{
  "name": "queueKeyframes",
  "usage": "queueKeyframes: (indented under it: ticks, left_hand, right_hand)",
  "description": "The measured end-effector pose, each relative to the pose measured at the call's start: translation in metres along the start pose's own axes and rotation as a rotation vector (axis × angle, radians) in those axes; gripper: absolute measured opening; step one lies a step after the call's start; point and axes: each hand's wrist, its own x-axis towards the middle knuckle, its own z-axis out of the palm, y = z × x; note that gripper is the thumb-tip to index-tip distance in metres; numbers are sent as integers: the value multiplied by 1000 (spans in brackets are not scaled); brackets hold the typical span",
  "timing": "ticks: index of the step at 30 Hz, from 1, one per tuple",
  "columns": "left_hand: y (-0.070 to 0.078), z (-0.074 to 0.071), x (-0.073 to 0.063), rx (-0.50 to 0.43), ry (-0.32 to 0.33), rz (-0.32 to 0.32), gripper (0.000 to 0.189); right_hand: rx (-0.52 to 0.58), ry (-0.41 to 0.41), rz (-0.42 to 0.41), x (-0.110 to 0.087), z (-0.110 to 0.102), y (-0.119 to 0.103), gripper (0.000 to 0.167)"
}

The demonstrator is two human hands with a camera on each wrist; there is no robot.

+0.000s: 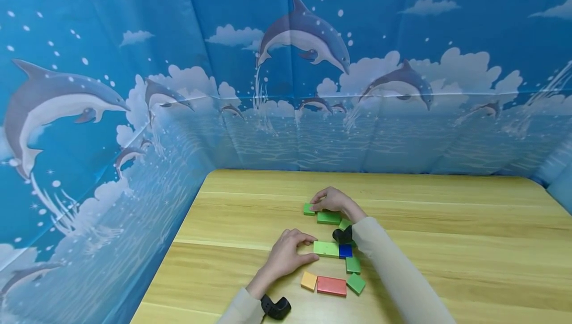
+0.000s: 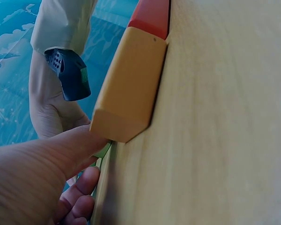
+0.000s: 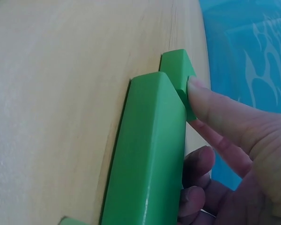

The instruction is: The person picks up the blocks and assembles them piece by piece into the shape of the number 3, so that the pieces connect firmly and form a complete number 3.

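At the far end of the row, my right hand [image 1: 333, 200] pinches a small green block [image 3: 175, 65] between thumb and fingers. That block sits against the end of a longer green block [image 3: 143, 140]. Nearer to me, my left hand [image 1: 288, 253] has its thumb and forefinger on opposite sides of the left end of a light green block [image 1: 325, 249]. A dark blue block [image 1: 345, 251] adjoins that block's right end. In the left wrist view, an orange block [image 2: 126, 84] hides the tip of the left thumb.
Below the blue block lie a green block [image 1: 353, 265] and a turned green block [image 1: 356, 283]. A red block [image 1: 331, 286] and the orange block stand nearest me. Another green block [image 1: 344, 224] is partly behind the right wrist camera [image 1: 342, 235]. A dolphin-print sheet [image 1: 286, 130] rises behind the wooden table [image 1: 241, 204].
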Motion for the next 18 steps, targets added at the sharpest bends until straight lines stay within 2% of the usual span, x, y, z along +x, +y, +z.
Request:
queueKeyframes:
  ticks: [8,13,18]
  left_hand:
    - [1,-1,0,-7,-2,-2,37]
    - [1,-1,0,-5,-7,-2,37]
    - [1,0,0,-3,-7,5,36]
  right_hand:
    - [24,-55,-8,1,-2,2,17]
    - [-1,-86,-22,0,-4,1,19]
    - [28,-107,-1,-2,-3,0,19]
